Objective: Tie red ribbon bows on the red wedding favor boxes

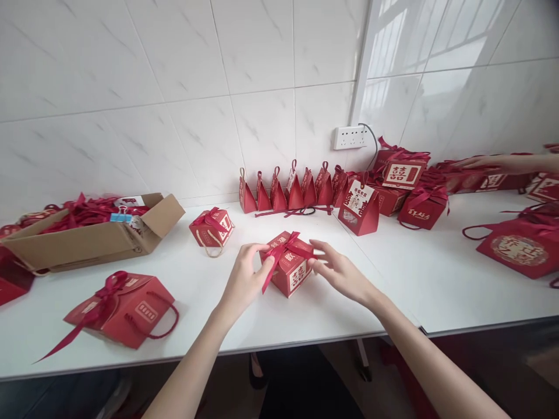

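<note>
A small red gift box [292, 272] with a red ribbon bow on top stands on the white table [218, 326] in front of me. My left hand [244, 280] pinches the left loop of the ribbon between thumb and fingers. My right hand [338, 273] is at the box's right side, fingers partly spread, fingertips touching the right end of the ribbon.
A red handled box [126, 308] lies at the front left, another small box [212, 228] behind it. An open cardboard carton [87, 238] holds red ribbons. A row of triangular red boxes [288, 192] lines the wall. More red boxes and bags and another person's hand [480, 163] are right.
</note>
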Available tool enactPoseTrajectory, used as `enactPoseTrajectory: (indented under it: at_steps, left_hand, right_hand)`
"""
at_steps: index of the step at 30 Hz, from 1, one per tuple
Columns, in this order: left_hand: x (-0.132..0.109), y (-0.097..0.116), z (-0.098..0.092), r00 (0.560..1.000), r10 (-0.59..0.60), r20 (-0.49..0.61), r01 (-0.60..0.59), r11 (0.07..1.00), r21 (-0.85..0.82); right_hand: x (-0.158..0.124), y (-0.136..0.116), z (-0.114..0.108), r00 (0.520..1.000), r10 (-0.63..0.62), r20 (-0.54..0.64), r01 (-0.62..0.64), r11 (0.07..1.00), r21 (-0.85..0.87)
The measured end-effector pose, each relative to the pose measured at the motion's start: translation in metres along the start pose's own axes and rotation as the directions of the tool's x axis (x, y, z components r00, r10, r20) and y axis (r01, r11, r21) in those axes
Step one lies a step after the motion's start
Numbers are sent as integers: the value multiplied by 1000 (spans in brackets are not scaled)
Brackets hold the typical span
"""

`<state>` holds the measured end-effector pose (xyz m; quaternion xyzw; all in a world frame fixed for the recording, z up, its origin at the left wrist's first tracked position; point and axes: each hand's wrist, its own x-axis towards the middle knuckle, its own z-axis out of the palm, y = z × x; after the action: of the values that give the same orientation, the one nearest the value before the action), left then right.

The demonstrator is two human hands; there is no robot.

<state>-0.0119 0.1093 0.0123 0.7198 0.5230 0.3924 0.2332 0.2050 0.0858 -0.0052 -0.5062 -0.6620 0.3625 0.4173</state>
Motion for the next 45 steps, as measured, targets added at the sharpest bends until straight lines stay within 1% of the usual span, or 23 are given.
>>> enactPoseTrajectory:
  at_steps: [2, 4, 5, 7, 9, 11, 12, 16, 20, 23, 26, 28, 32, 33, 35, 38, 39, 40, 41, 42, 43, 44, 45]
  left_hand:
    - [0, 0, 1, 999, 19, 33, -19, 1000, 14]
    - [0, -2, 0, 999, 14, 52, -14, 1000, 3]
    - [-1, -4, 0, 999, 5, 36, -5, 1000, 0]
    - [-2, -5, -1, 999, -31, -34, 31, 999, 10]
    - [-5, -5, -2, 993, -85, -81, 87, 996, 22]
    - [-7, -3, -5, 990, -127, -65, 127, 992, -1]
    - [-9, -2, -7, 989, -137, -49, 136, 990, -25]
    - [-20, 5, -18, 989, -150, 8, 150, 985, -85]
    - [-41, 13, -29, 979, -198, 37, 200, 978, -65]
    - [-57, 13, -30, 959, -256, 119, 269, 957, -105]
    - [-72, 9, -27, 909, -338, 244, 382, 909, -165]
    - [-81, 8, -24, 869, -375, 323, 455, 863, -221]
    - [-97, 7, -19, 801, -355, 482, 529, 795, -295]
    - [-101, 7, -18, 783, -344, 518, 536, 796, -281]
    - [-108, 4, -19, 734, -332, 593, 529, 827, -192]
    - [-113, -4, -27, 622, -334, 708, 457, 889, 18]
    - [-113, -6, -32, 595, -337, 730, 426, 902, 68]
    - [-110, -8, -38, 594, -338, 730, 398, 912, 99]
    - [-105, -10, -44, 628, -338, 701, 375, 921, 109]
    - [-99, -11, -49, 700, -332, 632, 356, 930, 94]
    - [-91, -11, -53, 793, -318, 520, 340, 939, 57]
    - [-82, -11, -55, 875, -299, 380, 322, 947, 5]
    - [-73, -11, -56, 930, -276, 240, 297, 953, -56]
  right_hand:
    - [-10, -9, 2, 998, 24, 56, -22, 999, -47]
    - [-19, -16, 3, 999, 42, 29, -38, 990, -132]
    - [-23, -18, 3, 1000, 26, -5, -27, 983, -182]
    - [-26, -17, 7, 996, -62, -60, 43, 961, -274]
    - [-28, -15, 15, 988, -147, -41, 126, 938, -324]
    - [-29, -13, 26, 983, -182, 10, 175, 925, -336]
    - [-30, -13, 32, 982, -188, 15, 181, 923, -341]
    - [-33, -14, 49, 984, -168, -54, 142, 935, -324]
    - [-30, -14, 49, 981, -176, -77, 145, 944, -297]
    - [-28, -12, 43, 982, -188, -13, 178, 950, -257]
    - [-30, -9, 35, 975, -211, 62, 220, 954, -203]
    - [-34, -7, 31, 962, -255, 94, 268, 947, -176]
    - [-42, -2, 24, 912, -392, 122, 408, 897, -170]
    - [-44, -2, 22, 894, -430, 127, 448, 875, -183]
    - [-46, -1, 18, 853, -503, 142, 522, 823, -224]
    - [-46, 1, 12, 795, -580, 179, 606, 741, -289]
    - [-45, 1, 11, 779, -598, 189, 625, 719, -303]
    - [-45, 1, 9, 766, -612, 196, 641, 701, -313]
    - [-44, 2, 8, 755, -624, 201, 652, 686, -321]
    - [-42, 2, 6, 748, -633, 201, 660, 675, -329]
    - [-41, 2, 5, 743, -640, 196, 664, 669, -335]
    - [-38, 2, 4, 744, -642, 186, 661, 668, -341]
    - [-35, 2, 4, 746, -644, 172, 657, 669, -346]
